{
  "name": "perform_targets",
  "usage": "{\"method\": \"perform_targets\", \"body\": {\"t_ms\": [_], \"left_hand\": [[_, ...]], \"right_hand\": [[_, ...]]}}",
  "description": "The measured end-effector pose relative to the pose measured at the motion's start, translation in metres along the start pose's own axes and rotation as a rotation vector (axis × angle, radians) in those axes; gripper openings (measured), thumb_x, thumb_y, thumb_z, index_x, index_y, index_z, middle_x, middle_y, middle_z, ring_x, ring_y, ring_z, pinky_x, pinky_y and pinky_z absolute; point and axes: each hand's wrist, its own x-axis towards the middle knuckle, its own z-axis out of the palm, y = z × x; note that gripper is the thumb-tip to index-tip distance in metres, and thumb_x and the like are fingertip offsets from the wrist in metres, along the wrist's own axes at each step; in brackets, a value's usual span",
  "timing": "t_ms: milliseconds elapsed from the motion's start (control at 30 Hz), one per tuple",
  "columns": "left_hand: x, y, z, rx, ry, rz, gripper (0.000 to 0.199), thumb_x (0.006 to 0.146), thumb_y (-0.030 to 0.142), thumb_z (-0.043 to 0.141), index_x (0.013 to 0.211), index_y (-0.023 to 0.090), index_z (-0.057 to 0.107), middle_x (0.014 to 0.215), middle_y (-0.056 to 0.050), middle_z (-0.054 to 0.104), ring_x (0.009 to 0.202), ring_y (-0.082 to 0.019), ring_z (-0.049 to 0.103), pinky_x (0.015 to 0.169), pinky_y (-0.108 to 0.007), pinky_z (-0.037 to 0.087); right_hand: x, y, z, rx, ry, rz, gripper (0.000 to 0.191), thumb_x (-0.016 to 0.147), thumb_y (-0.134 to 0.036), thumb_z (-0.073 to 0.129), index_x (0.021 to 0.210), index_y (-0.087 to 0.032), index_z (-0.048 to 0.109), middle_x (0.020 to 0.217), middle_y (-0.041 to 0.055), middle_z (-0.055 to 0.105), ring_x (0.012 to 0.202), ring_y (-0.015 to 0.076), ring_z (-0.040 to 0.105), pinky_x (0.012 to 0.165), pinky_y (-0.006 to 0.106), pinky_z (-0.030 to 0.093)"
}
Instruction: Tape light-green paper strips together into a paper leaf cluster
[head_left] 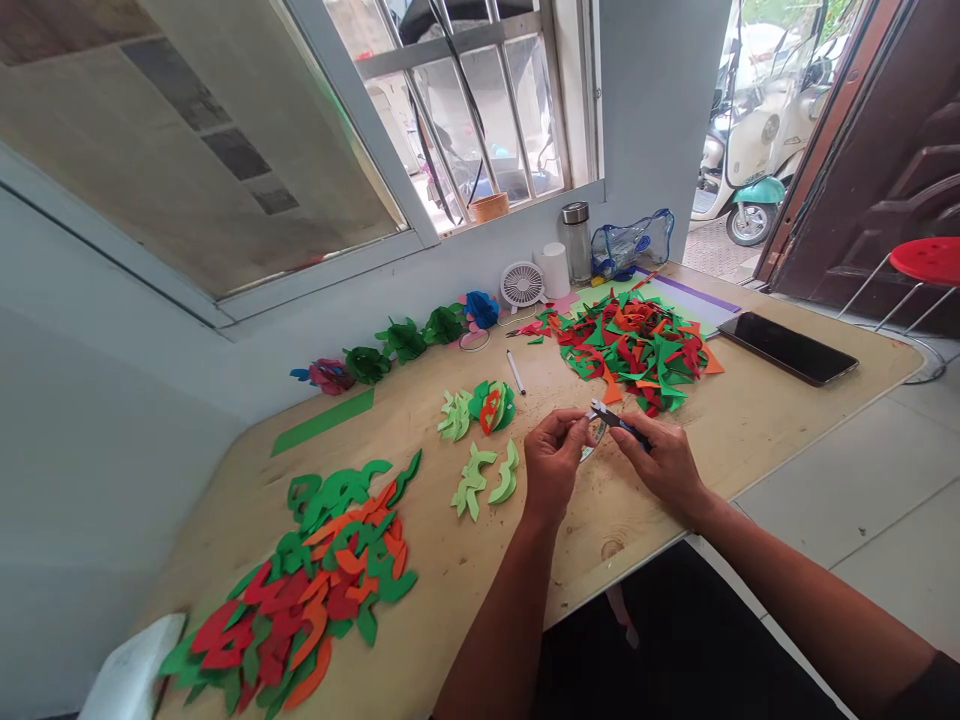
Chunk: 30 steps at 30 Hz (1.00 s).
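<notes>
My right hand (664,462) is closed around small pliers (628,430) with dark blue handles. Their silver jaws meet the fingertips of my left hand (555,455), above the front part of the wooden table (510,560). Those left fingers are pinched together on something small that they mostly hide. Just beneath the jaws, between my hands, shows part of a round, ring-like item (597,436), too small to name. Left of my left hand lie pale green cut pieces (472,480), another pale green cluster (454,415) and a green-and-orange one (492,406).
A heap of red, orange and green scraps (645,350) lies beyond my hands, with a phone (787,347) to its right. Curved cut pieces (300,590) pile up at left. A white pen (516,371), small fan (523,285) and glass bottle (576,245) stand or lie farther back.
</notes>
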Motion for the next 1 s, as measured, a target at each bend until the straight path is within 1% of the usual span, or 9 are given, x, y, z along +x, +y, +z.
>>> {"method": "perform_targets", "body": {"t_ms": [333, 500, 800, 1000], "left_hand": [[-0.0001, 0.0012, 0.0006, -0.014, -0.01, 0.021, 0.022, 0.075, 0.036, 0.066, 0.081, 0.015, 0.068, 0.057, 0.001, 0.061, 0.049, -0.007, 0.05, 0.049, -0.019, 0.038], [-0.0001, 0.0014, 0.0011, -0.002, -0.001, 0.011, 0.024, 0.074, 0.037, 0.066, 0.083, 0.015, 0.068, 0.057, 0.0, 0.061, 0.05, -0.008, 0.05, 0.049, -0.019, 0.037], [0.0003, 0.0011, 0.0006, 0.014, -0.008, 0.011, 0.024, 0.074, 0.038, 0.065, 0.079, 0.015, 0.067, 0.055, 0.0, 0.06, 0.047, -0.007, 0.046, 0.046, -0.018, 0.034], [0.0002, 0.0024, -0.0007, 0.033, -0.02, 0.014, 0.019, 0.075, 0.033, 0.064, 0.077, 0.014, 0.066, 0.054, 0.001, 0.058, 0.047, -0.006, 0.046, 0.046, -0.017, 0.033]], "right_hand": [[-0.0004, 0.0003, 0.0009, -0.02, 0.019, -0.008, 0.032, 0.089, -0.041, 0.047, 0.079, -0.017, 0.065, 0.055, -0.0018, 0.052, 0.05, 0.0098, 0.043, 0.052, 0.021, 0.034], [-0.0006, -0.0004, 0.0015, -0.042, 0.039, -0.011, 0.032, 0.089, -0.041, 0.046, 0.08, -0.017, 0.065, 0.057, -0.0005, 0.056, 0.051, 0.0105, 0.046, 0.054, 0.022, 0.035], [-0.0016, -0.0003, 0.0015, -0.077, 0.054, 0.0, 0.032, 0.088, -0.043, 0.047, 0.08, -0.018, 0.066, 0.056, -0.0003, 0.056, 0.05, 0.0106, 0.046, 0.053, 0.022, 0.035], [-0.0014, 0.0001, 0.0025, -0.092, 0.073, 0.02, 0.033, 0.088, -0.043, 0.048, 0.077, -0.017, 0.065, 0.055, -0.0009, 0.053, 0.049, 0.01, 0.043, 0.052, 0.021, 0.034]]}}
